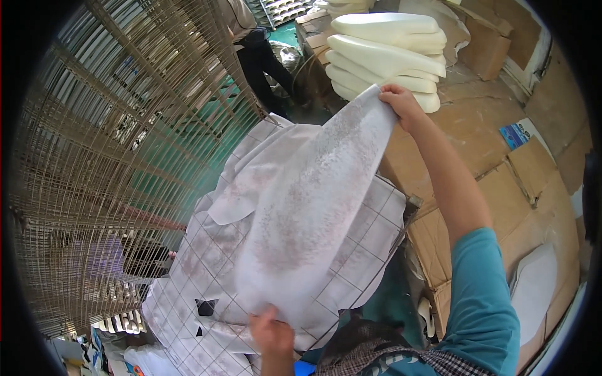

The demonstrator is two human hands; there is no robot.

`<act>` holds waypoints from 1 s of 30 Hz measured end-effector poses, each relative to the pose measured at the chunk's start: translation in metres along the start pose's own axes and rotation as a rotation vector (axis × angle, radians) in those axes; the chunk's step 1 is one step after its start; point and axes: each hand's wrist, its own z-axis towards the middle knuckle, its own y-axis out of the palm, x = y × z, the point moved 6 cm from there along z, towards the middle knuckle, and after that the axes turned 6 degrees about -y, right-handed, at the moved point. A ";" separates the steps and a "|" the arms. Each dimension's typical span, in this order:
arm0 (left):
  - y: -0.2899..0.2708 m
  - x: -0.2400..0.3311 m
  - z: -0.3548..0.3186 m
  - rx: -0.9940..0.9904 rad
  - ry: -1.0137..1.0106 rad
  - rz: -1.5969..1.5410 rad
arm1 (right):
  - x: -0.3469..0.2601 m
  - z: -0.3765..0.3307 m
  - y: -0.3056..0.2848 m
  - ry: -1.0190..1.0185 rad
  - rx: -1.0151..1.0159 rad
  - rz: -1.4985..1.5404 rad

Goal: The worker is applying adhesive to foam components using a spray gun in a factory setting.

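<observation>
A long white fabric piece [313,188], blotched with pinkish-brown patches, stretches diagonally in front of me. My right hand [401,106] is closed on its far upper corner and holds it raised. Low in the view, my left hand [273,332] is at the near end, slightly blurred, with its fingers pinched at the fabric's edge. Under the piece lies a wire grid rack [370,244], over more white fabric pieces [207,250] with similar stains. Another white piece lies on the grid at the left, partly covered by the raised one.
Tall stacked wire racks [94,156] fill the left side. Cream moulded foam pieces [389,56] are piled at the far right on a cardboard-covered table [476,138]. A white sheet [533,291] lies at the right. A person [257,62] in dark trousers stands beyond the racks.
</observation>
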 end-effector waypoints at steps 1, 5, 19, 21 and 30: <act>-0.013 -0.017 -0.004 0.023 -0.045 0.004 | 0.014 0.001 0.001 0.003 -0.010 0.011; -0.047 -0.120 0.005 0.053 -0.383 0.000 | 0.122 0.001 -0.053 -0.010 0.009 -0.410; -0.101 -0.178 -0.021 0.196 -0.587 0.621 | 0.035 -0.451 -0.381 -0.118 0.597 -0.807; -0.075 -0.201 -0.033 0.037 -0.586 0.577 | 0.012 -0.588 -0.439 0.086 0.964 -1.141; 0.071 -0.372 -0.165 -0.790 -0.589 1.015 | 0.059 -0.870 -0.456 0.642 0.953 -1.434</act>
